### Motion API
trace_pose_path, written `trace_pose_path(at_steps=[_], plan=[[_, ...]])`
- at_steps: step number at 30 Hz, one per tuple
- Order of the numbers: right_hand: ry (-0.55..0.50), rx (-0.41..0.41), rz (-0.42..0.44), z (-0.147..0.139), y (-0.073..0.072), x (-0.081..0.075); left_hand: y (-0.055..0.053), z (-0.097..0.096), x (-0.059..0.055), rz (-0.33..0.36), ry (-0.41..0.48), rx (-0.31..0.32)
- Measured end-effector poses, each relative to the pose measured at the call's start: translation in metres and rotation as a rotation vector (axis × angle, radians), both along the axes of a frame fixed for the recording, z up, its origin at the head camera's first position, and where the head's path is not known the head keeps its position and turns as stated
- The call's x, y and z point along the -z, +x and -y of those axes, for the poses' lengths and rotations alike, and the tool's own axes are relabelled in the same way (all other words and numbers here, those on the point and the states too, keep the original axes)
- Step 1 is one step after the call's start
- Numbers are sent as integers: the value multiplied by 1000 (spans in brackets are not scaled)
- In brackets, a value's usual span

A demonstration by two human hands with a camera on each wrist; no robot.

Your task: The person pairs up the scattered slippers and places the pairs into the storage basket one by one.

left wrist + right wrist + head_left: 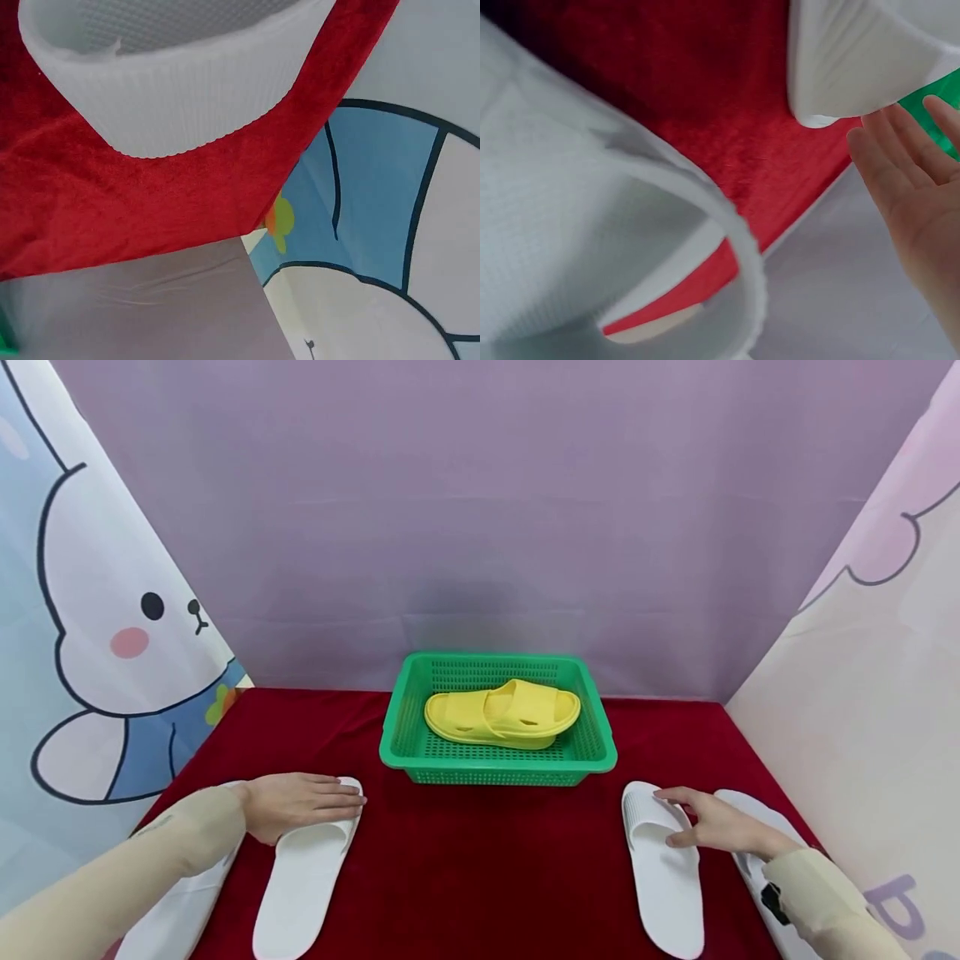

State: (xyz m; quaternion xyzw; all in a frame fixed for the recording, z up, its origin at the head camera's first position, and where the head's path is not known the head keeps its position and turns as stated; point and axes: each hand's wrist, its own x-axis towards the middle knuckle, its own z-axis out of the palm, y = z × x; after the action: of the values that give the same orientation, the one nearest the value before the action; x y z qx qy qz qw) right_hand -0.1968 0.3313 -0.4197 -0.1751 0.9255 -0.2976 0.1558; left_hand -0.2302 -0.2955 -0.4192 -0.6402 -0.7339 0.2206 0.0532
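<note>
Two white slippers lie on each side of the red cloth. My left hand [303, 802] lies palm down across the strap of the inner left slipper [296, 897], fingers straight. Beneath my left forearm is the outer left slipper [168, 920]. My right hand [712, 823] is over the inner right slipper [671, 902], fingers reaching over its ribbed strap and thumb apart near the strap's opening. The outer right slipper [767, 814] is partly covered by that wrist. In the right wrist view, fingertips are right at a white slipper's toe [855, 71].
A green basket [498, 766] stands at the back centre, holding a pair of yellow slippers [517, 710] that overlap. Red cloth [495, 877] covers the surface. Lilac fabric [487, 510] hangs behind it, and printed panels [97, 635] close in both sides.
</note>
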Motion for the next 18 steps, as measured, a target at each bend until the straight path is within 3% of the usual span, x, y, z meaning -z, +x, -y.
trace_pose_path(at_steps=[8, 18], plan=[[-98, -70, 38, -9, -14, 9, -6, -1, 6, -9, -72, 43], [-128, -95, 158, -12, -19, 11, -6, 2, 10, 70, -34, 17]])
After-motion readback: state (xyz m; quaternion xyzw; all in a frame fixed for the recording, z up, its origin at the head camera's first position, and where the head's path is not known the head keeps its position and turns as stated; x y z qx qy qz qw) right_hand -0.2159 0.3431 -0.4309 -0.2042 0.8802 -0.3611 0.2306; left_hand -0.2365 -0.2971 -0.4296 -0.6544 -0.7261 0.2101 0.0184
